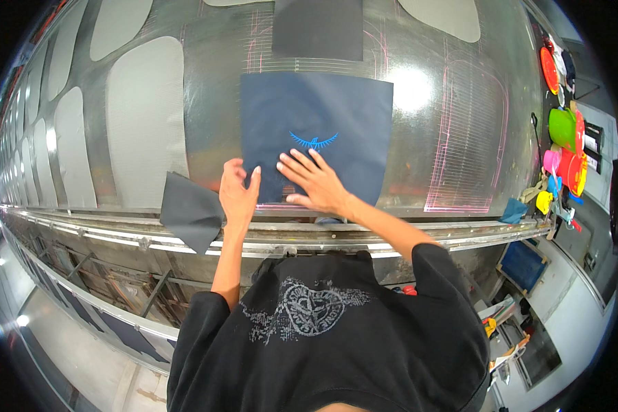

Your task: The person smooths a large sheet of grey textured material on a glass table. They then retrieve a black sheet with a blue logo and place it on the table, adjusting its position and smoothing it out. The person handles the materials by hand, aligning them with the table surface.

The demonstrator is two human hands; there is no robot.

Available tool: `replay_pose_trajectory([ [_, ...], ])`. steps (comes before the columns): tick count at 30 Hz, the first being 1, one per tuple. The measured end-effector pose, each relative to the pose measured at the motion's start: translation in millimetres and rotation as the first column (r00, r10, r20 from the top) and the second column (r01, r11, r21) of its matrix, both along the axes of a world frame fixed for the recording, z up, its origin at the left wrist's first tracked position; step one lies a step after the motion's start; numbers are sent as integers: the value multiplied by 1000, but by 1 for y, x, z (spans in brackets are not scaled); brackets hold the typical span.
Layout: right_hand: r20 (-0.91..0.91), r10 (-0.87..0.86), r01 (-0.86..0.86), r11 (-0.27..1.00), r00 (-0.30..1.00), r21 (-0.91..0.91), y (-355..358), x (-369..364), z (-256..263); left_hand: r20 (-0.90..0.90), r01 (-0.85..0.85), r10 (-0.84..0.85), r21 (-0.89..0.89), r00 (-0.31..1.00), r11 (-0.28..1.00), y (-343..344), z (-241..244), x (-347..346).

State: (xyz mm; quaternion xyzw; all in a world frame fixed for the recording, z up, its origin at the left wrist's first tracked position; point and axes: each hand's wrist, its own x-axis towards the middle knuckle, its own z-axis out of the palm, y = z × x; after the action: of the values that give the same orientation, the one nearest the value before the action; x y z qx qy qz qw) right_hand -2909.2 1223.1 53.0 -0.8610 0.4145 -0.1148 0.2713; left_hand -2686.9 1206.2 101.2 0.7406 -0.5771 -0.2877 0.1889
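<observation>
A navy fabric panel with a bright blue winged print lies flat on the long table before me. My right hand rests palm down on its lower part, fingers spread just below the print. At the panel's lower left edge is my left hand, its fingers curled and its thumb apart, with nothing seen between them. Whether the left thumb touches the cloth, I cannot tell. Beside my left wrist, a loose dark grey fabric piece hangs over the table's near edge.
Pink guide lines mark the glossy table top. Light grey cut panels line its left side; a dark panel lies beyond the navy one. A metal rail runs along the near edge. Coloured tubs stand at right.
</observation>
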Motion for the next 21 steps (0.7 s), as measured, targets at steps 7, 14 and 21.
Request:
replay_pose_trajectory([
  [7, -32, -594, 552, 765, 804, -332, -155, -63, -24, 170, 674, -652, -195, 739, 713, -38, -38, -61],
  [14, -98, -484, 473, 873, 869, -119, -52, -34, -6, 434, 529, -379, -307, 818, 791, -185, -70, -64],
  [21, -22, -427, 427, 902, 904, 56, 36, -39, 3, 355, 574, -482, -227, 801, 787, -141, -71, -81],
])
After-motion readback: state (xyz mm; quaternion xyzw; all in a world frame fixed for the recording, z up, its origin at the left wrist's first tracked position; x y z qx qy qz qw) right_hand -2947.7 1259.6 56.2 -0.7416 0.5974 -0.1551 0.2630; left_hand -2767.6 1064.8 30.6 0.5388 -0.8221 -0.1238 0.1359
